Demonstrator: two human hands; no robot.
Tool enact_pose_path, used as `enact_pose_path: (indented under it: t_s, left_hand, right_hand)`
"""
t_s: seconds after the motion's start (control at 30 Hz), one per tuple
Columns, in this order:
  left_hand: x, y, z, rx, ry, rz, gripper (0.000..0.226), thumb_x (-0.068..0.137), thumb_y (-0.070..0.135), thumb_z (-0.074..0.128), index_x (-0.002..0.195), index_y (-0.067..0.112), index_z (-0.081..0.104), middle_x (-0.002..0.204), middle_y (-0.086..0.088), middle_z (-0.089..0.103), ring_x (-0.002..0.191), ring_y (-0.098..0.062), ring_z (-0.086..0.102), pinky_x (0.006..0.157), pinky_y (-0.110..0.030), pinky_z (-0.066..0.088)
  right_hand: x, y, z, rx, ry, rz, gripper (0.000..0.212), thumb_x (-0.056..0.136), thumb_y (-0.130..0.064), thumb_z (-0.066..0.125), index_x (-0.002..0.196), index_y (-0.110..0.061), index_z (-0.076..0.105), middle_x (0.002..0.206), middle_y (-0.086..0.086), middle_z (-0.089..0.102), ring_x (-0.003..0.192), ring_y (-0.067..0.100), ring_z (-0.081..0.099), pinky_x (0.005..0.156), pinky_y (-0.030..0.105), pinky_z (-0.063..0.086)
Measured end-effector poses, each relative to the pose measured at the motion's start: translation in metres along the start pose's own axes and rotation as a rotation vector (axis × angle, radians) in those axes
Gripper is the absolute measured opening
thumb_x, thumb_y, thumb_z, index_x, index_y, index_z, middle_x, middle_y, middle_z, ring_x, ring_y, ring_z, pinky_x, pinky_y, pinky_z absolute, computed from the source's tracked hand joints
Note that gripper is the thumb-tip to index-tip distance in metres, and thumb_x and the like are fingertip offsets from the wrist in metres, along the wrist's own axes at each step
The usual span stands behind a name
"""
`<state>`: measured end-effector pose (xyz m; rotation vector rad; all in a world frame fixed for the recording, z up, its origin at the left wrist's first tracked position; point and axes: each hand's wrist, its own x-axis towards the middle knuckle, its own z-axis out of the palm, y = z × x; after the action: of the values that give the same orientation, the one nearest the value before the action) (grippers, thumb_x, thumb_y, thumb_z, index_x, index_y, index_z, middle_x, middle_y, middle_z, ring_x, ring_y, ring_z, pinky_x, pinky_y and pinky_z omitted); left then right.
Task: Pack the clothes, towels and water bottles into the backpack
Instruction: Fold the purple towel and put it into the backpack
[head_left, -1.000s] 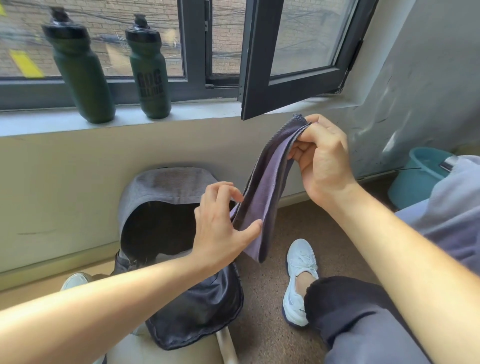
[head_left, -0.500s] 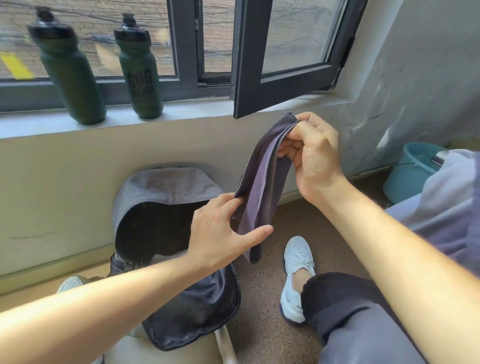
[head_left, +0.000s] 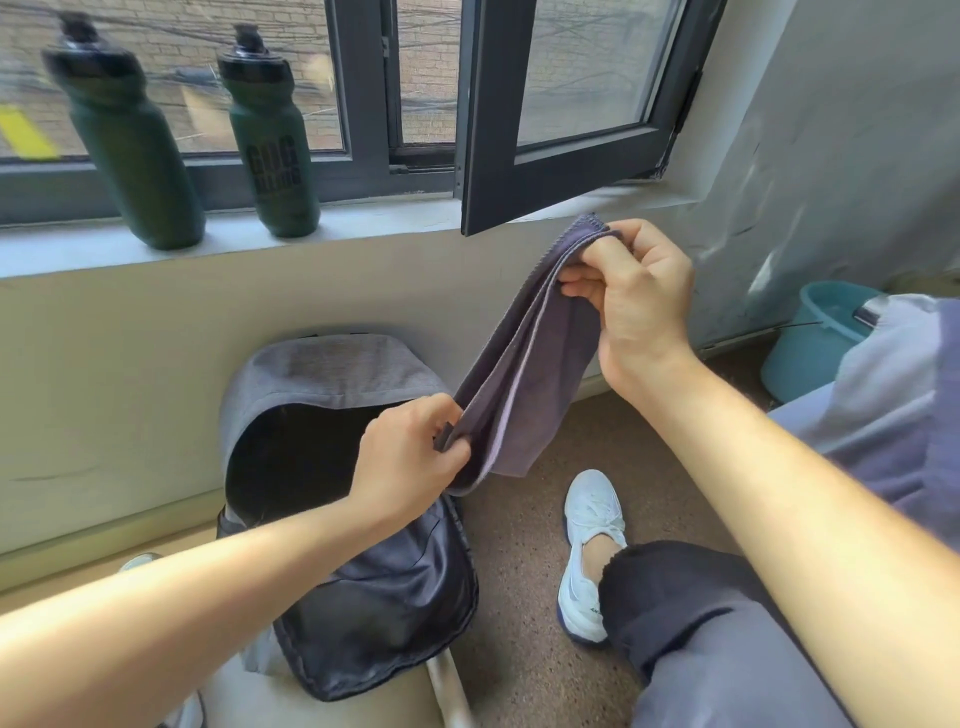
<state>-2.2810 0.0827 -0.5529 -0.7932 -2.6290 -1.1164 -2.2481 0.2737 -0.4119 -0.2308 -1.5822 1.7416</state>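
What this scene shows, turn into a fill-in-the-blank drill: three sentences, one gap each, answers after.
1. The number of dark green plastic water bottles standing on the white windowsill is ____.
2. The left hand pinches the lower end of the folded purple-grey cloth towel, while the right hand grips its ____ end.
3. The main compartment of the grey fabric backpack is ____.

Missing words: two; upper; open.

A dark grey metal-framed window sash (head_left: 582, 104) stands open over the pale windowsill (head_left: 389, 223); a teal plastic bucket (head_left: 810, 348) sits on the brown speckled floor (head_left: 524, 623)
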Motion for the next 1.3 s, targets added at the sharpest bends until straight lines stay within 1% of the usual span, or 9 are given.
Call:
enact_pose_path:
  t_s: [0.17,0.27,0.33,0.4,0.47,0.6,0.7,0.87,1.3]
  left_hand:
    - [0.008,-0.026,-0.018,-0.144,-0.164,-0.065,0.029,0.074,0.010,0.076,0.081,0.031,0.058,0.082,0.009,0.069,0.070,-0.013,0.066,0.070,-0.037,0.058]
    - [0.016,-0.041,-0.040,-0.267,-0.234,-0.194,0.034,0.081,0.000,0.076,0.096,0.029,0.068,0.079,0.003,0.070,0.064,-0.013,0.062,0.067,-0.027,0.055]
    - [0.023,-0.051,-0.056,-0.335,-0.334,-0.312,0.018,0.090,0.004,0.073,0.089,0.022,0.077,0.073,0.004,0.069,0.070,-0.011,0.062,0.072,-0.026,0.055]
    - [0.028,-0.057,-0.070,-0.445,-0.353,-0.426,0.029,0.094,0.011,0.068,0.067,0.019,0.073,0.069,0.004,0.066,0.077,-0.013,0.060,0.081,-0.029,0.053]
    - [0.032,-0.057,-0.081,-0.635,-0.301,-0.534,0.040,0.097,0.011,0.056,0.059,0.019,0.067,0.068,0.005,0.068,0.072,-0.012,0.065,0.083,-0.031,0.051]
    - [0.045,-0.051,-0.094,-0.920,-0.162,-0.705,0.037,0.100,0.016,0.039,0.068,0.019,0.058,0.057,0.004,0.062,0.049,-0.011,0.059,0.060,-0.027,0.049]
    - [0.052,-0.046,-0.102,-0.950,-0.093,-0.845,0.028,0.091,0.024,0.046,0.064,0.023,0.052,0.054,0.004,0.049,0.046,-0.016,0.049,0.046,-0.022,0.043]
    - [0.051,-0.040,-0.112,-0.881,-0.096,-0.978,0.022,0.087,0.029,0.049,0.066,0.022,0.050,0.061,0.002,0.051,0.051,-0.019,0.052,0.047,-0.023,0.042]
    - [0.043,0.008,-0.097,-1.048,-0.190,-0.877,0.022,0.094,0.019,0.053,0.075,0.012,0.060,0.059,-0.005,0.060,0.043,-0.020,0.060,0.045,-0.027,0.054]
  right_hand:
    - [0.017,0.016,-0.022,-0.354,0.044,-0.128,0.012,0.089,-0.010,0.070,0.084,-0.022,0.069,0.074,-0.006,0.069,0.064,0.006,0.063,0.063,0.028,0.056]
    - [0.029,0.032,-0.037,-0.591,0.056,-0.154,0.006,0.087,-0.019,0.073,0.084,-0.022,0.069,0.073,-0.014,0.065,0.069,0.002,0.058,0.069,0.027,0.050]
    - [0.035,0.044,-0.043,-0.727,0.050,-0.109,0.011,0.087,-0.029,0.073,0.080,-0.024,0.065,0.075,-0.012,0.065,0.078,0.012,0.062,0.074,0.031,0.051]
    - [0.039,0.054,-0.047,-0.801,0.032,-0.051,0.018,0.086,-0.039,0.070,0.077,-0.026,0.061,0.080,-0.007,0.067,0.089,0.025,0.066,0.085,0.044,0.054]
    - [0.038,0.062,-0.047,-0.808,-0.019,0.019,0.018,0.090,-0.037,0.068,0.084,-0.019,0.065,0.087,0.003,0.071,0.092,0.030,0.067,0.087,0.047,0.054]
    - [0.033,0.071,-0.039,-0.820,-0.101,0.063,0.027,0.098,-0.028,0.062,0.094,-0.001,0.062,0.096,0.017,0.069,0.094,0.034,0.063,0.081,0.040,0.048]
    - [0.029,0.075,-0.029,-0.838,-0.155,0.084,0.026,0.101,-0.027,0.057,0.099,-0.001,0.060,0.099,0.017,0.067,0.096,0.034,0.061,0.087,0.042,0.048]
    - [0.018,0.089,-0.017,-0.903,-0.229,0.153,0.020,0.101,-0.027,0.056,0.101,-0.008,0.059,0.105,0.015,0.066,0.102,0.034,0.060,0.084,0.038,0.044]
    - [-0.039,0.063,0.047,-0.561,-0.498,0.126,0.029,0.099,-0.032,0.060,0.091,-0.005,0.057,0.080,0.002,0.057,0.075,0.012,0.051,0.072,0.041,0.047]
